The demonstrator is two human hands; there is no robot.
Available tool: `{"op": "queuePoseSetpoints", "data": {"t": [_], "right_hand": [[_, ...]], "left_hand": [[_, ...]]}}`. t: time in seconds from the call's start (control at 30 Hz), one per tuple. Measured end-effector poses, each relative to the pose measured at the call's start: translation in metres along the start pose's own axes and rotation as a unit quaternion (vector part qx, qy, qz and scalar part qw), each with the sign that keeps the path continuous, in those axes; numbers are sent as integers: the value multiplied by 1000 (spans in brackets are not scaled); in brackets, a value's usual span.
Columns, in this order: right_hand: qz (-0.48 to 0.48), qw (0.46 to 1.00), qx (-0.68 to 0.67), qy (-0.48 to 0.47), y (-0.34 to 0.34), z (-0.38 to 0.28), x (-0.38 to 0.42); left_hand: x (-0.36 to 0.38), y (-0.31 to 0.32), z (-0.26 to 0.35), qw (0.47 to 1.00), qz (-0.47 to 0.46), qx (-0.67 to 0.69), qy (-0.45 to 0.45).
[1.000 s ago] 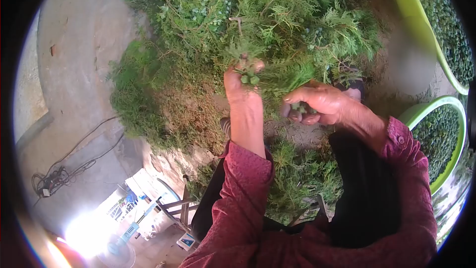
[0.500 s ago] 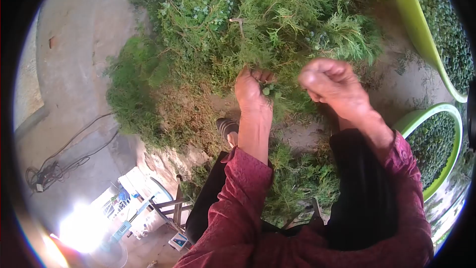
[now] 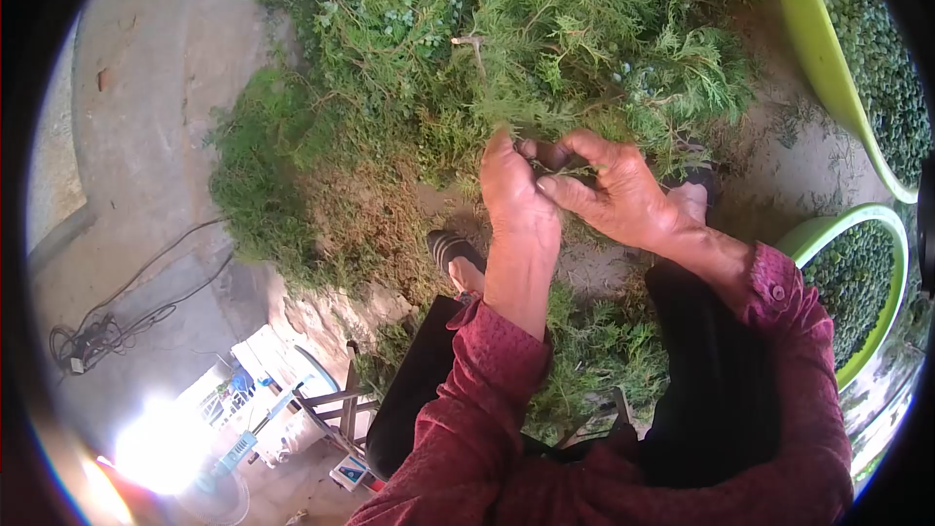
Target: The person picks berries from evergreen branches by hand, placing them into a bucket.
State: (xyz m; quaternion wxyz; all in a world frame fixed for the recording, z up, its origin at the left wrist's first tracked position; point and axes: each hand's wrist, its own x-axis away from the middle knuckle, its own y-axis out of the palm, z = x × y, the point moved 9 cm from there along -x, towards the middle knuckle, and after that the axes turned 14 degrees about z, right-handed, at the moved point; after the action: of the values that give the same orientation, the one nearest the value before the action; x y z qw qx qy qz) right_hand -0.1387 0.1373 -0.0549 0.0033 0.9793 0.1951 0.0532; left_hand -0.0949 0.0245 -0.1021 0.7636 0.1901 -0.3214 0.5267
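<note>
My left hand (image 3: 511,180) is closed round a green evergreen sprig (image 3: 560,171), whose feathery end shows between the two hands. Coming in from the right, my right hand (image 3: 628,195) has its thumb and forefinger curved about the same sprig, close to the left fingers. The exact spot of its pinch is partly hidden. Just beyond both hands lies a big heap of evergreen branches (image 3: 409,58) with small pale-green cones among the leaves.
Two green-rimmed tubs stand at the right: a large tub (image 3: 818,34) and a smaller tub (image 3: 901,244), both holding small green cones. Loose sprigs (image 3: 594,360) lie between my legs. A black cable (image 3: 102,336) and a bright lamp (image 3: 166,448) are at the left.
My right hand has moved left and down from beside the heap to meet the left hand, its thumb and forefinger now at the sprig. The left hand has shifted slightly right.
</note>
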Motion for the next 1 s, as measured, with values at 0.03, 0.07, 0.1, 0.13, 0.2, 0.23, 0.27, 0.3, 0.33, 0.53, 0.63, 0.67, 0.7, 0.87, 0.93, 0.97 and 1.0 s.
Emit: {"op": "queuePoseSetpoints", "data": {"t": [0.03, 0.07, 0.1, 0.13, 0.2, 0.23, 0.27, 0.3, 0.33, 0.53, 0.63, 0.67, 0.7, 0.87, 0.93, 0.97, 1.0], "right_hand": [[0, 1000, 0, 0, 4, 2, 2], [24, 998, -63, -12, 5, 2, 3], [48, 991, -125, -26, 2, 1, 2], [49, 991, -125, -28, -2, -4, 1], [-39, 986, -118, 108, 4, 6, 4], [-38, 987, -117, 108, 4, 6, 5], [-35, 985, -126, 111, 4, 7, 6], [-32, 984, -136, 114, 5, 7, 7], [-32, 984, -136, 111, 5, 8, 8], [-73, 996, 44, -10, -4, -30, 27], [-54, 998, 33, 16, -17, -12, 26], [-110, 950, -23, 292, -14, 21, 35], [-69, 933, -120, 331, -9, 44, 34], [-136, 951, -101, 260, 7, 42, 32], [-129, 951, -137, 246, 13, 45, 30], [-124, 950, -174, 229, 16, 44, 27], [-84, 982, -120, 118, 14, 34, 18]], "left_hand": [[-2, -2, -5, 999, 0, 30, -34], [-4, -2, -9, 996, -1, 60, -67], [-7, -2, -9, 996, -4, 60, -66], [-9, -2, -8, 997, -15, 53, -60], [-9, 0, -8, 997, -27, 45, -55], [-7, 1, -7, 998, -25, 27, -51], [-4, 3, -6, 999, -23, 10, -48], [2, 5, -4, 999, -25, 11, -47], [9, 2, -6, 997, -3, -9, -71], [-19, -31, -13, 996, -30, -4, -78], [-58, -58, -11, 993, -16, 38, -109], [-43, -60, -7, 993, -2, 34, -109], [-30, -53, -3, 996, 3, 17, -91], [-18, -30, -21, 983, -64, 110, -132], [-1, -29, -17, 994, 21, 28, -101], [6, -37, -11, 991, 106, -54, -65], [2, -38, -15, 992, 97, -53, -66]]}}
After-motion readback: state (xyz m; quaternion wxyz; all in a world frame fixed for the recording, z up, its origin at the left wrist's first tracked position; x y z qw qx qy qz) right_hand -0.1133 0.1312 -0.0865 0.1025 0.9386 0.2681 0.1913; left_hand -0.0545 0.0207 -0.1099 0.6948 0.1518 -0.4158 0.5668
